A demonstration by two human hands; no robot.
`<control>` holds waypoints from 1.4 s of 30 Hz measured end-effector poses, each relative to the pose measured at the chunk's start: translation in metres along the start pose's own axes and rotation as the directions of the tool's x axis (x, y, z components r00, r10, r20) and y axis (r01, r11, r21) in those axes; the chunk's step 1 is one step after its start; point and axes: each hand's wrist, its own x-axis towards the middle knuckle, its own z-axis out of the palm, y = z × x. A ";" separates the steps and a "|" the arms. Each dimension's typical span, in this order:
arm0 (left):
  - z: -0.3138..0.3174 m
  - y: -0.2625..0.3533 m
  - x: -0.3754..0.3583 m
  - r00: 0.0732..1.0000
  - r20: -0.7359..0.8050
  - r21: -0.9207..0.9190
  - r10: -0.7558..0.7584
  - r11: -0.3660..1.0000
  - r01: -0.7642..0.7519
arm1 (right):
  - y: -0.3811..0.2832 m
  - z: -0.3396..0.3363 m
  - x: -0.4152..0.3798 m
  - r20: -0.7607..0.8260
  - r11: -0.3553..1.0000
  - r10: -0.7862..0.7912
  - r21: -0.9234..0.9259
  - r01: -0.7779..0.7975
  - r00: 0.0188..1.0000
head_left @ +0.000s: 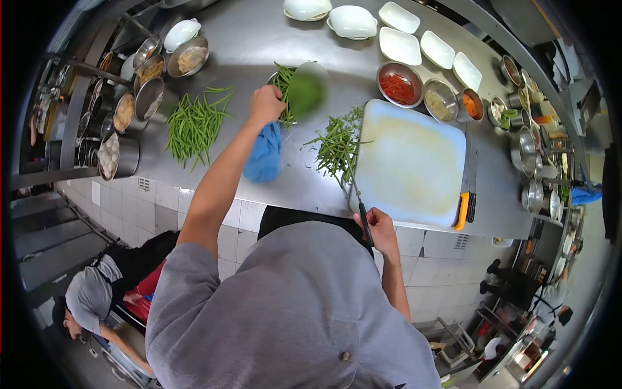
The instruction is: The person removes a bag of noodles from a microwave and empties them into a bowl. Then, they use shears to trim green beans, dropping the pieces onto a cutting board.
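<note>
At the back middle of the table, my left hand (267,105) is closed at the left rim of a metal bowl of green beans (283,81). A blurred green mass (306,93) shows over the bowl's right side. Just below this hand, a blue cloth (262,155) lies on the table. By the front edge, my right hand (381,230) is closed on the dark handle of a knife (364,214), its blade pointing up and left beside the cutting board (411,165). Cut green pieces (340,144) lie left of the board, partly touching it.
Long green beans (194,126) are piled at left, near several metal bowls and pots. Behind the board stand a bowl of red strips (400,85) and white dishes (400,45). An orange-handled knife (462,211) lies at its right. A co-worker (97,292) is at lower left.
</note>
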 end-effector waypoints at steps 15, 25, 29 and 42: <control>-0.026 0.045 -0.054 0.989 0.139 -0.712 0.050 0.699 0.065 | -0.007 0.003 0.001 0.120 0.986 -0.075 0.155 0.056 0.990; 0.008 0.053 -0.138 0.890 0.456 -0.772 -0.005 0.494 0.399 | -0.039 0.006 0.011 0.272 0.973 -0.049 0.231 -0.016 0.961; 0.009 0.050 -0.148 0.880 0.475 -0.757 -0.019 0.500 0.420 | -0.037 0.009 0.011 0.279 0.976 -0.034 0.216 -0.029 0.960; 0.028 0.035 -0.156 0.877 0.480 -0.816 -0.015 0.358 0.453 | -0.019 0.015 0.005 0.195 0.977 0.031 0.199 -0.070 0.980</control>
